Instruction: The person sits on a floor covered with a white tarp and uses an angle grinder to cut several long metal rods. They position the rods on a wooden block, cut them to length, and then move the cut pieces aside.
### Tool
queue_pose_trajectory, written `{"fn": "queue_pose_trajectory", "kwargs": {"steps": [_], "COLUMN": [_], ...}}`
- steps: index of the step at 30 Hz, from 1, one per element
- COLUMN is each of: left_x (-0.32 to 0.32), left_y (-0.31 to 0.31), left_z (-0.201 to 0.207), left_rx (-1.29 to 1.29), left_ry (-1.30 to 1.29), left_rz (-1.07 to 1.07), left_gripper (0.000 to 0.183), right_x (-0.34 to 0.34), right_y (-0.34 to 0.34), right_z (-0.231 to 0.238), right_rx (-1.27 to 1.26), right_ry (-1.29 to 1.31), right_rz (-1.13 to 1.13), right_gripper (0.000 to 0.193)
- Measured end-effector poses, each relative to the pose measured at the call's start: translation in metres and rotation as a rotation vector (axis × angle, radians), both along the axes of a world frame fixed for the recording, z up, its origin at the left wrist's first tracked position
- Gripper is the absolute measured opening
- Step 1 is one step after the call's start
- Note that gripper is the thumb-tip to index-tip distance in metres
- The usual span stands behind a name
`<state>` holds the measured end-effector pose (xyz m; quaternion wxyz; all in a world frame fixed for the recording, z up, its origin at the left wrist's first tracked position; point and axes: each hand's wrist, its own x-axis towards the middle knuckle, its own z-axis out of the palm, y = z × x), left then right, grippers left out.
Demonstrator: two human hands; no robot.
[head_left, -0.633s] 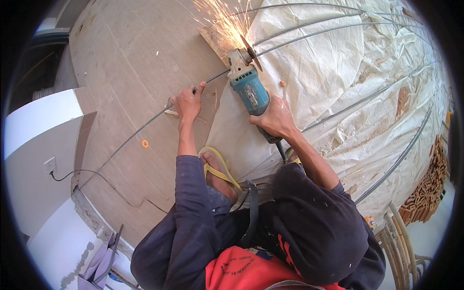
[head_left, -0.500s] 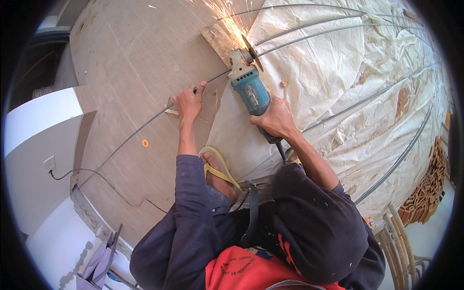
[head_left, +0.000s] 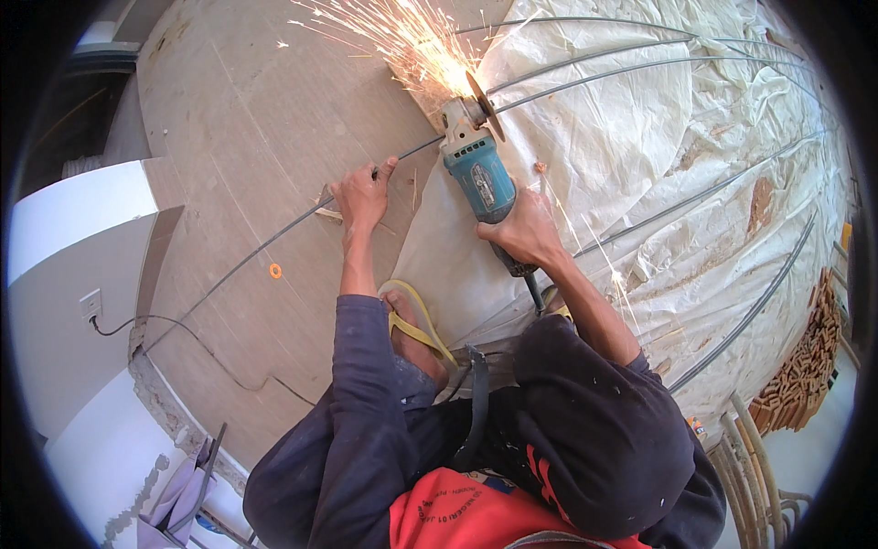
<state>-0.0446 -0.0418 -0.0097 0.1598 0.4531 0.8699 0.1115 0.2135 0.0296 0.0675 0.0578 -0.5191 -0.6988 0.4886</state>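
Grinder cutting a rod on the floor, sparks flying.
Right hand (head_left: 523,231) wrapped tight on the blue grinder (head_left: 477,174), disc on the rod (head_left: 274,242) at the edge of the white sheet (head_left: 658,156). Left hand (head_left: 360,194) pressed down on the rod, fingers closed over it, on bare floor (head_left: 238,119). Yellow sandal (head_left: 413,320) near the sheet's edge.

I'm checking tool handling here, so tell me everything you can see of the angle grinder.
The angle grinder has a blue-green body, a grey metal head and a thin round disc at its far end. It lies pointed away from the person, disc on edge against a long steel rod, throwing orange sparks over the floor. The right hand wraps its rear grip; a dark cord trails back from it. The left hand presses the rod down nearby, apart from the tool.
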Motion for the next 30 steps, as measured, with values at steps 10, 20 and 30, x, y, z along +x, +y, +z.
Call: {"fn": "queue_pose_trajectory", "kwargs": {"steps": [10, 20, 30], "left_x": [0.0, 0.002, 0.003], "left_y": [-0.001, 0.001, 0.001], "left_z": [-0.001, 0.003, 0.006], "left_rx": [-0.019, -0.029, -0.012], "left_ry": [-0.011, 0.0, -0.012], "left_rz": [0.009, 0.006, 0.004], "left_gripper": [0.076, 0.074, 0.072], "right_x": [-0.002, -0.002, -0.003], "right_y": [0.002, 0.001, 0.002], "right_z": [0.002, 0.001, 0.004], "right_rx": [0.002, -0.016, -0.037], "right_ry": [-0.005, -0.006, -0.027], "right_rz": [0.008, -0.006, 0.004], "right_gripper": [0.067, 0.069, 0.07]}}
